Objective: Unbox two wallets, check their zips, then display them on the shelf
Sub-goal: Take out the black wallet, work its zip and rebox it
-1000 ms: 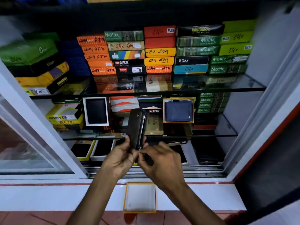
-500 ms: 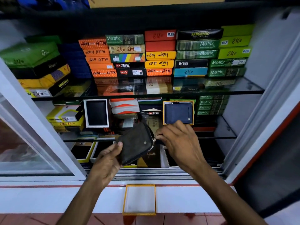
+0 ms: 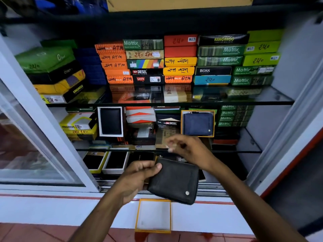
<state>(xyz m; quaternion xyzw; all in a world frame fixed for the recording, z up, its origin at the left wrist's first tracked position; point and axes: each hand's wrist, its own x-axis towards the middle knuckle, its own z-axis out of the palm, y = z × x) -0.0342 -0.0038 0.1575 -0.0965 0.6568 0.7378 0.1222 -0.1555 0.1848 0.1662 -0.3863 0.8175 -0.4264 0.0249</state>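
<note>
My left hand (image 3: 135,179) grips a black zip wallet (image 3: 174,181) by its left edge, flat side toward me, a small metal stud at its lower right corner. My right hand (image 3: 187,149) hovers just above the wallet's top edge, fingers blurred and loosely curled, holding nothing I can make out. A blue wallet (image 3: 198,124) stands upright in its yellow-rimmed box on the middle glass shelf (image 3: 244,151). An empty white box (image 3: 153,215) with a yellow rim lies on the white ledge below the black wallet.
Stacks of coloured wallet boxes (image 3: 178,60) fill the upper shelf. A black wallet in a white box (image 3: 111,121) stands on the middle shelf at left. More open boxes (image 3: 115,162) lie on the bottom level. A sliding glass door (image 3: 35,137) is at left.
My left hand has turned the black wallet from edge-on to flat and lowered it. My right hand has come off the zip end and lifted slightly above the wallet.
</note>
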